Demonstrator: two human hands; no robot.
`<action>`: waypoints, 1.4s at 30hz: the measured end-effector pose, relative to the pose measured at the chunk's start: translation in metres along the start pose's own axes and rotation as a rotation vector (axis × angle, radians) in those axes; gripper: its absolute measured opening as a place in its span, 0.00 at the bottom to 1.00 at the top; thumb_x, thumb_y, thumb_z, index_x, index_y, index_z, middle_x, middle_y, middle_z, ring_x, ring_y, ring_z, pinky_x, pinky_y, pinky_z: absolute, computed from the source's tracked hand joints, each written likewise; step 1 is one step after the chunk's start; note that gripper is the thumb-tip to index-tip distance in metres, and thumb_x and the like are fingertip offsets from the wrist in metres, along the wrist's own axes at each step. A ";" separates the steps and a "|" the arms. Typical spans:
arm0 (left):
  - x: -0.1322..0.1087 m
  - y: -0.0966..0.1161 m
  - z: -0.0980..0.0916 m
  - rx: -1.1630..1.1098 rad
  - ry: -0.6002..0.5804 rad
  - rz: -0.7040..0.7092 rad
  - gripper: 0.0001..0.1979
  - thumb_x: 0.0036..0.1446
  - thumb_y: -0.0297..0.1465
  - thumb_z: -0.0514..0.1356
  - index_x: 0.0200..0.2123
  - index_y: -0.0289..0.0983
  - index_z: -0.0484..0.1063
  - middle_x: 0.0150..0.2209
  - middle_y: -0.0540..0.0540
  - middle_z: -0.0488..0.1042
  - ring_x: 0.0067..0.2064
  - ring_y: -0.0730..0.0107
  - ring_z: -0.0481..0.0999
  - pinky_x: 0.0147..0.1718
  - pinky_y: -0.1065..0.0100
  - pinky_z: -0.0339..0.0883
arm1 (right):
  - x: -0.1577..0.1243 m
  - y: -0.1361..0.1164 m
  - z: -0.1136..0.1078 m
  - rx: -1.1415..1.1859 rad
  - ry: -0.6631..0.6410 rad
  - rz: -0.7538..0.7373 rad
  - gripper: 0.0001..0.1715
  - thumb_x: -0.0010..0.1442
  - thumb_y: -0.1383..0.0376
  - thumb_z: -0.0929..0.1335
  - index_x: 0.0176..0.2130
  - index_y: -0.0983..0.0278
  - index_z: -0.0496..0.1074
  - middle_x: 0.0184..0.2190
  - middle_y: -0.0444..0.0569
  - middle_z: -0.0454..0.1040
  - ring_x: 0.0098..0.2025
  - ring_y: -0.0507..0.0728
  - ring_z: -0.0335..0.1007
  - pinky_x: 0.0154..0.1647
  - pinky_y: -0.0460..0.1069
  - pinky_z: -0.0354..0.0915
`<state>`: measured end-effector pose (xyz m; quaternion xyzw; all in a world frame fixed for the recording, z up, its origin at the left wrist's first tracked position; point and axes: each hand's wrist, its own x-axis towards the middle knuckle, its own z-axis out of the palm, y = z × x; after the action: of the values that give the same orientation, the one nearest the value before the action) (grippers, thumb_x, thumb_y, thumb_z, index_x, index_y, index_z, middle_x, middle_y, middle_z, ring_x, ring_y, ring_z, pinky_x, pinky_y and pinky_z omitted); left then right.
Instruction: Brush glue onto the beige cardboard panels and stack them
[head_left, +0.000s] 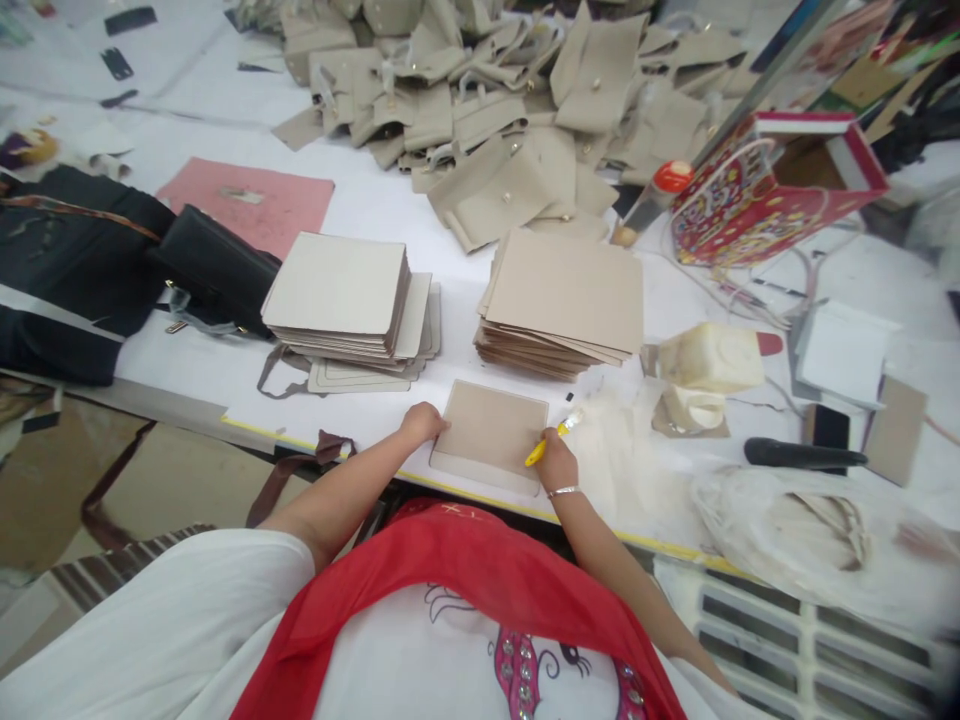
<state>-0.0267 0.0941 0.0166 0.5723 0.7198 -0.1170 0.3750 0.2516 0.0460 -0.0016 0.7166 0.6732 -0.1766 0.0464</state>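
Beige rectangular panel (491, 432) lies flat on the white surface (315, 415) near its front edge. Left hand (424, 422) rests on the panel's left edge, slightly curled, holding nothing; right hand (556, 460), closed, grips a yellow pen (541, 449) beside the right edge.

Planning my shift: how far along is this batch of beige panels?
Looks done: the heap of beige pouches. In hand: one panel, pressed by the left hand; the right hand grips a yellow pen. Remaining, probably: the panel stack and the stack beside it.
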 end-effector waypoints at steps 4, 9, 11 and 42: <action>0.000 0.003 -0.007 0.136 0.037 0.016 0.19 0.45 0.46 0.59 0.29 0.34 0.73 0.36 0.38 0.75 0.40 0.56 0.73 0.37 0.66 0.64 | 0.002 0.002 -0.006 -0.073 -0.025 0.030 0.13 0.61 0.63 0.60 0.45 0.66 0.59 0.29 0.50 0.69 0.27 0.52 0.66 0.24 0.46 0.52; -0.008 0.017 -0.009 0.246 0.141 0.116 0.19 0.48 0.39 0.60 0.41 0.34 0.69 0.44 0.36 0.70 0.47 0.53 0.69 0.42 0.60 0.63 | 0.001 0.012 -0.012 -0.119 0.043 0.018 0.16 0.60 0.59 0.61 0.45 0.66 0.60 0.31 0.51 0.68 0.29 0.54 0.65 0.26 0.46 0.54; -0.012 0.023 -0.004 0.326 0.240 0.256 0.17 0.53 0.32 0.56 0.47 0.36 0.65 0.48 0.37 0.66 0.50 0.54 0.65 0.44 0.57 0.61 | 0.000 0.013 -0.009 -0.138 0.117 -0.076 0.15 0.60 0.61 0.61 0.46 0.66 0.61 0.32 0.52 0.68 0.33 0.56 0.65 0.30 0.47 0.56; -0.060 0.001 0.009 0.285 0.402 0.898 0.14 0.57 0.31 0.51 0.47 0.38 0.66 0.53 0.40 0.64 0.53 0.60 0.63 0.50 0.58 0.60 | -0.036 -0.023 -0.075 0.697 0.266 -0.032 0.23 0.61 0.55 0.55 0.48 0.62 0.66 0.35 0.48 0.74 0.32 0.51 0.70 0.34 0.46 0.66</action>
<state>-0.0185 0.0451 0.0513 0.8816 0.4380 0.0711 0.1607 0.2423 0.0369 0.0834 0.6952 0.5840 -0.3012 -0.2913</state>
